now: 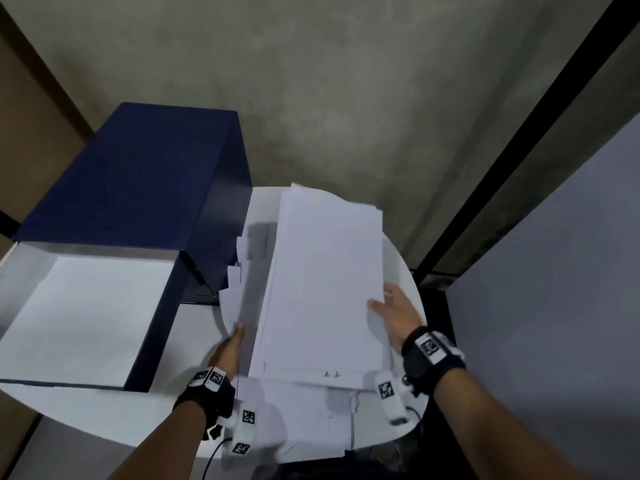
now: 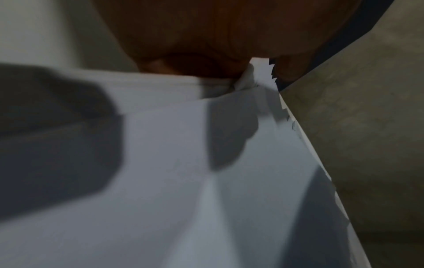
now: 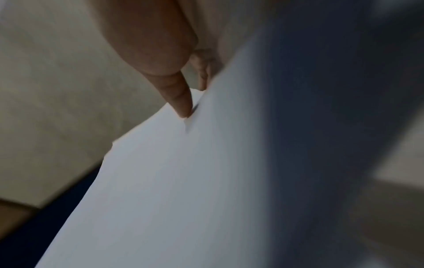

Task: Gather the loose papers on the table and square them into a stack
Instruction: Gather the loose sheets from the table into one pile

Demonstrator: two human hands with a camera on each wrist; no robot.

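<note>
paper stack (image 1: pixel 322 282): uneven edges, raised above bench (image 1: pixel 403 265)
left hand (image 1: pixel 227 351): grasping stack's left edge
right hand (image 1: pixel 398 313): grasping right edge
loose sheets (image 1: pixel 304 424): lying underneath

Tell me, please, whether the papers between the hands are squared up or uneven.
Uneven: the papers show staggered corners at the far end and stepped edges beside the left hand.
</note>
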